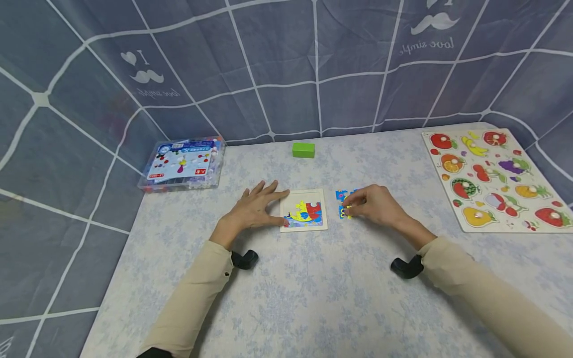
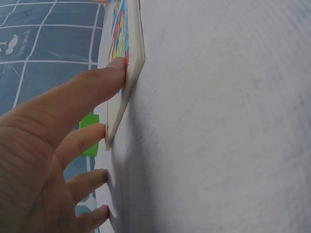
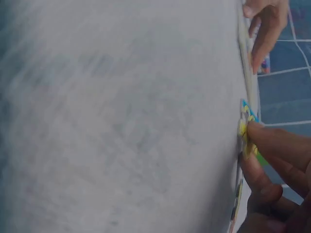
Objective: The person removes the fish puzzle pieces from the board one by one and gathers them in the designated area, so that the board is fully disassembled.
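A small square wooden jigsaw tray (image 1: 325, 210) lies on the table, partly filled with yellow, red and blue pieces; bare wood shows along its top. My left hand (image 1: 255, 208) spreads over its left side. The thumb (image 2: 114, 73) rests on the tray's near corner and the index finger touches the far part of that edge. To the right of the tray, my right hand (image 1: 378, 205) pinches a yellow jigsaw piece (image 3: 244, 130) between thumb and fingers, tilted up from the table. Blue loose jigsaw pieces (image 1: 341, 195) lie under and beside these fingertips, partly hidden.
Behind the tray sits a green block (image 1: 303, 150). A clear plastic box (image 1: 183, 164) with a printed card stands at the back left. On the right lies a fruit peg board (image 1: 497, 181). A grey checked curtain (image 1: 286, 64) hangs along the table's back edge.
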`<act>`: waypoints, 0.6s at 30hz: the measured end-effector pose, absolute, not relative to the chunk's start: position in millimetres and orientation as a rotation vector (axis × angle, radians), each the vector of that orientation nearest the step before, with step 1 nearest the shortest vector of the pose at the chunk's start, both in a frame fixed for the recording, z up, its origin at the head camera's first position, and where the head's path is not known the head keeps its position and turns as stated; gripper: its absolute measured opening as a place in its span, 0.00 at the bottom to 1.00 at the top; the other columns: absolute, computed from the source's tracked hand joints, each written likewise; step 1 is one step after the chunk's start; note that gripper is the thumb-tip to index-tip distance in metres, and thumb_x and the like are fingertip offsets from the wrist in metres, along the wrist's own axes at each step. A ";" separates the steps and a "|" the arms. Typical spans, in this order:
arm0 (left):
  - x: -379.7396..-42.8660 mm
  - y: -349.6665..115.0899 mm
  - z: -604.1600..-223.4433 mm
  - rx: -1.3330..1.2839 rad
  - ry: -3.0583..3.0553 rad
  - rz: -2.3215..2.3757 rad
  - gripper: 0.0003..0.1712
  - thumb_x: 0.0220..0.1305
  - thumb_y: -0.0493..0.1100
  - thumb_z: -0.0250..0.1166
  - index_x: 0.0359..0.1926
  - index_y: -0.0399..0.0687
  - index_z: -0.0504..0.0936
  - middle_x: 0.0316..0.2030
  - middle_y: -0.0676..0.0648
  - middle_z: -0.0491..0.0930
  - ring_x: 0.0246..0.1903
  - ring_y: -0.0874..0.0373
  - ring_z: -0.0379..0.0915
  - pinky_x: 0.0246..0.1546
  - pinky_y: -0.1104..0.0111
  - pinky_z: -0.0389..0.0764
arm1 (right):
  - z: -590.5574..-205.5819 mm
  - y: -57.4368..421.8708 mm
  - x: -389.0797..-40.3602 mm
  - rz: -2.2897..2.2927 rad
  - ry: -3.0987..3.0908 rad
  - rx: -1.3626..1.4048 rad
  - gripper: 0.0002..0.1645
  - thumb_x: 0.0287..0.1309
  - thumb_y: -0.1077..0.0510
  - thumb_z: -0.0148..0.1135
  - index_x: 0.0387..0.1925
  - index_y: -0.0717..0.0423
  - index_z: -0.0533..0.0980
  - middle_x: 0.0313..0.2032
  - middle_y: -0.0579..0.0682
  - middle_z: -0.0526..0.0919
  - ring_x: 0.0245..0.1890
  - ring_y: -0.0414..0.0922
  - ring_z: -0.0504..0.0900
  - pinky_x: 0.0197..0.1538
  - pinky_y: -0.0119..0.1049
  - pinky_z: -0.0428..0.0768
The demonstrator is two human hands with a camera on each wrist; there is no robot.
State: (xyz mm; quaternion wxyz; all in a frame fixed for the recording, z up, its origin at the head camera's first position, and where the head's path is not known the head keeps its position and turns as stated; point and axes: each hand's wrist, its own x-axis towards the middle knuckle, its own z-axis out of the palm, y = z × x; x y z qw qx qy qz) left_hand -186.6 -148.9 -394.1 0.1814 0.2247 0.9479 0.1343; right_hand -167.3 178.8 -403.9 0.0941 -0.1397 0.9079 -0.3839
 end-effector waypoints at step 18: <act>-186.1 -148.9 -393.8 0.632 2.681 0.384 0.51 0.55 0.70 0.66 0.76 0.63 0.59 0.77 0.46 0.43 0.76 0.41 0.31 0.70 0.38 0.37 | -402.3 173.8 -167.9 -1.030 2.752 -0.384 0.04 0.55 0.58 0.71 0.34 0.49 0.88 0.31 0.43 0.87 0.32 0.42 0.79 0.33 0.37 0.72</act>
